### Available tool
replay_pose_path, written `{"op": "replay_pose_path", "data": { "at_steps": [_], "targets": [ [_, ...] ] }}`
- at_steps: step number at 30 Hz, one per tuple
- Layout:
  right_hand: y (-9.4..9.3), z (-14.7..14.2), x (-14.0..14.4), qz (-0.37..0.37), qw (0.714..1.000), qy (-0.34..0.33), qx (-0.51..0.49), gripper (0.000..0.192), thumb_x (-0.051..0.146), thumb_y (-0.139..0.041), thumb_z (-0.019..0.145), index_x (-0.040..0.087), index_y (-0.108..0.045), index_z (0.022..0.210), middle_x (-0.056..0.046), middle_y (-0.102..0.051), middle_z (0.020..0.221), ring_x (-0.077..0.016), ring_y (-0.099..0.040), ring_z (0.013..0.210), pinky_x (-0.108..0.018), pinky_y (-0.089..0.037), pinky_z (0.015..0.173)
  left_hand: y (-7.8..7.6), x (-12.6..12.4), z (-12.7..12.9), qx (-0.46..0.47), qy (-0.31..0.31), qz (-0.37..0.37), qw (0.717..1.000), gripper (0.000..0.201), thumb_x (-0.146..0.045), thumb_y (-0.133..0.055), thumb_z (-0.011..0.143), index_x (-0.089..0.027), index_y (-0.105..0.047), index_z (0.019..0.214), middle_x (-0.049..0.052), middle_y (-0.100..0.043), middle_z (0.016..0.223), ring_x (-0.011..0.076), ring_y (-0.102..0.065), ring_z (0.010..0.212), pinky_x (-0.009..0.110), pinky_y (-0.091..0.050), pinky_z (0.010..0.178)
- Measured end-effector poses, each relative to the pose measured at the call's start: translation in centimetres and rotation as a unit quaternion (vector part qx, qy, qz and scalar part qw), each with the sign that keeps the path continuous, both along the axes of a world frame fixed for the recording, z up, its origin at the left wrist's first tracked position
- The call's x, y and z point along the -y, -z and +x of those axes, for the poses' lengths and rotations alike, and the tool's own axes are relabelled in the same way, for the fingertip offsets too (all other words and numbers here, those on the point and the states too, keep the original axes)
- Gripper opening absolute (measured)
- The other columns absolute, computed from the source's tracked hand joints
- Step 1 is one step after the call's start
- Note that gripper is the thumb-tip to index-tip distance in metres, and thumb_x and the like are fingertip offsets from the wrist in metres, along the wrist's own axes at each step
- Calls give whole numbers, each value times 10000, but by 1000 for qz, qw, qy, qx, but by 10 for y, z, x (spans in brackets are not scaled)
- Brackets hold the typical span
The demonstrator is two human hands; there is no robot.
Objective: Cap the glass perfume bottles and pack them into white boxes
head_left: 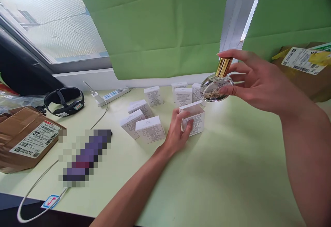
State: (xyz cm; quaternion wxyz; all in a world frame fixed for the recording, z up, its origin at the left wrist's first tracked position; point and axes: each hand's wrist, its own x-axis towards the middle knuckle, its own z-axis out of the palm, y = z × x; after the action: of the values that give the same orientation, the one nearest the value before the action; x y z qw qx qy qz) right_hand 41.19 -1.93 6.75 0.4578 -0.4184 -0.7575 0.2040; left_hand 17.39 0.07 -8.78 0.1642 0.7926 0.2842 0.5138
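Note:
My right hand point(254, 79) holds a round clear perfume bottle point(215, 86) with a gold cap, raised above the pale green table point(232, 172). My left hand point(178, 130) grips an open white box point(194, 117) standing on the table, fingers on its left side. The bottle hangs just above and to the right of that box. Several closed white boxes point(150, 129) lie to the left of and behind it.
A brown parcel point(24, 139) lies at the left edge, another parcel point(306, 66) at the far right. A black headset point(64, 100), a power strip point(113, 95) and a white cable point(38, 182) are on the left. Green sheets hang behind.

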Motion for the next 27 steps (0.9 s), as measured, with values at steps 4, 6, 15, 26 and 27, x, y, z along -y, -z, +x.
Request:
{"op": "replay_pose_path", "data": {
  "at_steps": [4,6,15,26,27],
  "targets": [
    [1,-8,1,-1,1000,-30,5,618,348,-778,819,490,-533,1369,27,-632,1142,-218,-650,1073,-381,-619,836,-3,2,0,4,-12,-15,1000,277,-254,-594,942,-249,-470,1190,60,-507,1109,177,-546,992,317,-505,831],
    [2,-14,2,-13,999,-46,11,587,349,-767,829,488,-544,1354,24,-634,1149,-215,-646,1067,-370,-618,827,-3,3,1,18,-13,-29,999,319,-269,-616,924,-250,-440,1190,46,-517,1088,162,-550,925,317,-504,813],
    [4,-42,5,-74,992,-86,64,564,339,-676,859,502,-510,1373,-8,-645,1238,-300,-642,1086,-467,-601,818,-3,5,3,58,32,-116,991,451,-307,-616,933,-241,-362,1300,64,-635,1127,201,-641,1023,400,-522,943],
    [16,-47,-2,-42,988,-116,91,554,283,-604,907,438,-442,1414,1,-579,1362,-254,-613,1148,-379,-548,833,-8,5,3,78,82,-134,984,399,-284,-624,945,-242,-390,1267,74,-651,1198,205,-653,1081,395,-537,949],
    [17,-47,-3,-42,988,-117,93,552,280,-599,910,436,-438,1414,1,-575,1365,-252,-611,1151,-382,-543,847,-9,5,3,79,81,-135,984,389,-290,-624,946,-241,-398,1259,72,-653,1192,203,-655,1070,394,-537,949]
  ]
}}
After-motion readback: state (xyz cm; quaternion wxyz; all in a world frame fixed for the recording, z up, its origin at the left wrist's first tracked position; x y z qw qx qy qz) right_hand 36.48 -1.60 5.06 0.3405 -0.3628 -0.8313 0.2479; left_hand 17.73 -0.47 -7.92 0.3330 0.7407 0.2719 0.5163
